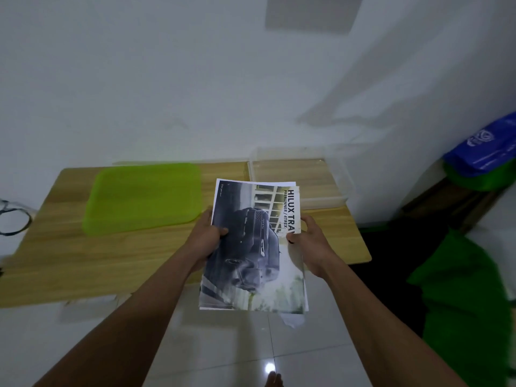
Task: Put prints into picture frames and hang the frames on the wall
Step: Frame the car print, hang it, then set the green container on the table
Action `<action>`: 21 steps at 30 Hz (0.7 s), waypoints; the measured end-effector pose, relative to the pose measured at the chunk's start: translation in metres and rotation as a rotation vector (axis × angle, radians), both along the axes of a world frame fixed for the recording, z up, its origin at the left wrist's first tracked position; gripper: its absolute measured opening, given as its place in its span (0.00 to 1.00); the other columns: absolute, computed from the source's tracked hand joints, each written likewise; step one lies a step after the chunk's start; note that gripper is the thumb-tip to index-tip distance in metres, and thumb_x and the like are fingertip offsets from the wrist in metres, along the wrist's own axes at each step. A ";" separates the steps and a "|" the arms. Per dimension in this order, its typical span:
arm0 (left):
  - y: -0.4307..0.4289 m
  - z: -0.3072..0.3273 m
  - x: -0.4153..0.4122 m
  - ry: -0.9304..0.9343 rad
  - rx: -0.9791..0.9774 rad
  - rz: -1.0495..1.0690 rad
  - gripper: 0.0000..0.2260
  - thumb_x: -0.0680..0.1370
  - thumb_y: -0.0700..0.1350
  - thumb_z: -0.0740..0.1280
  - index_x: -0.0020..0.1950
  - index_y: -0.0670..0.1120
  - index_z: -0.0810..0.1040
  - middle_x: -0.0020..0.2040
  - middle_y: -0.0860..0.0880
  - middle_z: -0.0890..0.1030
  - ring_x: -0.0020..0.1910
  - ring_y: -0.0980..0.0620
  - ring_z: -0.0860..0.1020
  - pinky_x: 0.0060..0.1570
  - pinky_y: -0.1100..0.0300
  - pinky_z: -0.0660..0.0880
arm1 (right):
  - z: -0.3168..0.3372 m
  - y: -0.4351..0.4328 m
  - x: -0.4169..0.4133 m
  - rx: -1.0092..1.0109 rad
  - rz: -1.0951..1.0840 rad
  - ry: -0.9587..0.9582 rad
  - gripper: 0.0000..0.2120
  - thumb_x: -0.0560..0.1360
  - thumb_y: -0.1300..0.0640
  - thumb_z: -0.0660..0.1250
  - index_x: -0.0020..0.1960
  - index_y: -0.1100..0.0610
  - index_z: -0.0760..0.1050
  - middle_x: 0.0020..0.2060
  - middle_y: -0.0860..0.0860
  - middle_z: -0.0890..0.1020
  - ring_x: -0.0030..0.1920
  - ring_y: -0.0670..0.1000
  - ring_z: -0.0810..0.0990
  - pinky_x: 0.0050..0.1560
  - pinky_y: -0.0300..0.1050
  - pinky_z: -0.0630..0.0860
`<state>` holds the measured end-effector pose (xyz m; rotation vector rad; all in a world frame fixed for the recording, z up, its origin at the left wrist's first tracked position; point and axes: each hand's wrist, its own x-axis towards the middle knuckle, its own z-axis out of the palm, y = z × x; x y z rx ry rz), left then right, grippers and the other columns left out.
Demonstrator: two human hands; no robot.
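Note:
A stack of prints [259, 263], topped by a dark truck picture with the words "HILUX", is held above the front edge of the wooden table [69, 263]. My left hand [208, 238] grips its left edge, thumb on top of the picture. At the right edge, my right hand [308, 241] pinches the sheets, with the thumb on the paper near the lettering. No picture frame is in view.
A green plastic lid [145, 199] lies on the table's left half. A clear plastic box [343, 188] sits at the back right against the white wall. Green cloth [463, 289] and a blue bag [485, 152] are at the right. Tiled floor lies below.

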<state>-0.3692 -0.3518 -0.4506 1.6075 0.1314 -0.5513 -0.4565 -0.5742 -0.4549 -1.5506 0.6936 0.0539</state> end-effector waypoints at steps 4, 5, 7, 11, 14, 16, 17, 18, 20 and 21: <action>-0.010 0.020 0.010 -0.013 -0.060 -0.050 0.32 0.75 0.26 0.58 0.67 0.59 0.72 0.57 0.48 0.82 0.55 0.45 0.81 0.57 0.46 0.77 | 0.022 -0.008 0.004 -0.048 -0.010 -0.118 0.28 0.78 0.68 0.63 0.68 0.39 0.69 0.56 0.48 0.84 0.54 0.51 0.82 0.55 0.49 0.78; -0.014 0.024 0.012 -0.006 -0.076 -0.051 0.32 0.74 0.26 0.58 0.67 0.59 0.72 0.57 0.48 0.82 0.55 0.45 0.81 0.57 0.46 0.77 | 0.027 -0.011 0.006 -0.060 -0.010 -0.139 0.28 0.79 0.67 0.64 0.69 0.38 0.68 0.57 0.47 0.83 0.55 0.50 0.82 0.57 0.49 0.78; -0.024 0.029 0.019 0.007 -0.101 -0.054 0.31 0.74 0.26 0.57 0.63 0.60 0.74 0.57 0.47 0.82 0.55 0.44 0.80 0.57 0.45 0.77 | 0.034 -0.021 0.010 -0.066 0.001 -0.159 0.29 0.80 0.64 0.65 0.72 0.39 0.66 0.58 0.45 0.82 0.56 0.48 0.81 0.57 0.48 0.77; -0.055 0.035 0.032 -0.020 -0.072 -0.062 0.31 0.74 0.26 0.59 0.65 0.59 0.73 0.56 0.46 0.83 0.54 0.44 0.81 0.53 0.48 0.79 | 0.040 -0.051 0.025 -0.084 0.044 -0.166 0.34 0.78 0.67 0.65 0.75 0.39 0.62 0.56 0.45 0.83 0.54 0.45 0.82 0.54 0.44 0.78; -0.080 0.034 0.048 -0.021 0.013 -0.070 0.30 0.73 0.28 0.63 0.66 0.58 0.72 0.53 0.47 0.83 0.49 0.46 0.82 0.45 0.54 0.79 | 0.043 -0.085 0.044 -0.112 0.078 -0.157 0.34 0.78 0.68 0.65 0.75 0.40 0.62 0.57 0.46 0.82 0.54 0.43 0.82 0.57 0.45 0.78; -0.098 0.029 0.061 -0.016 0.068 -0.075 0.27 0.73 0.30 0.66 0.66 0.56 0.73 0.50 0.45 0.84 0.44 0.47 0.81 0.40 0.56 0.75 | 0.040 -0.113 0.062 -0.115 0.110 -0.144 0.35 0.78 0.69 0.65 0.76 0.41 0.61 0.58 0.46 0.81 0.54 0.42 0.81 0.58 0.46 0.78; -0.107 0.025 0.069 -0.005 0.092 -0.061 0.26 0.72 0.31 0.66 0.66 0.54 0.73 0.49 0.44 0.84 0.42 0.47 0.81 0.39 0.55 0.72 | 0.038 -0.129 0.074 -0.118 0.126 -0.133 0.35 0.78 0.69 0.65 0.76 0.41 0.60 0.58 0.47 0.81 0.54 0.42 0.81 0.59 0.47 0.78; -0.117 0.022 0.076 0.016 0.099 -0.046 0.24 0.73 0.32 0.66 0.65 0.52 0.74 0.49 0.44 0.84 0.40 0.48 0.80 0.37 0.55 0.71 | 0.036 -0.145 0.086 -0.122 0.144 -0.125 0.36 0.78 0.69 0.65 0.77 0.41 0.60 0.59 0.48 0.80 0.54 0.43 0.81 0.59 0.48 0.78; -0.133 0.013 0.091 0.027 0.140 -0.019 0.21 0.74 0.34 0.65 0.66 0.48 0.73 0.50 0.44 0.84 0.40 0.51 0.81 0.33 0.55 0.75 | 0.030 -0.178 0.112 -0.143 0.192 -0.098 0.37 0.77 0.69 0.66 0.76 0.40 0.60 0.61 0.48 0.80 0.56 0.47 0.81 0.57 0.49 0.79; -0.140 0.008 0.098 -0.009 0.206 -0.013 0.23 0.73 0.34 0.66 0.68 0.47 0.73 0.52 0.45 0.83 0.42 0.50 0.81 0.36 0.53 0.78 | 0.027 -0.195 0.126 -0.150 0.222 -0.085 0.37 0.77 0.69 0.66 0.76 0.40 0.60 0.62 0.48 0.79 0.57 0.48 0.81 0.54 0.47 0.79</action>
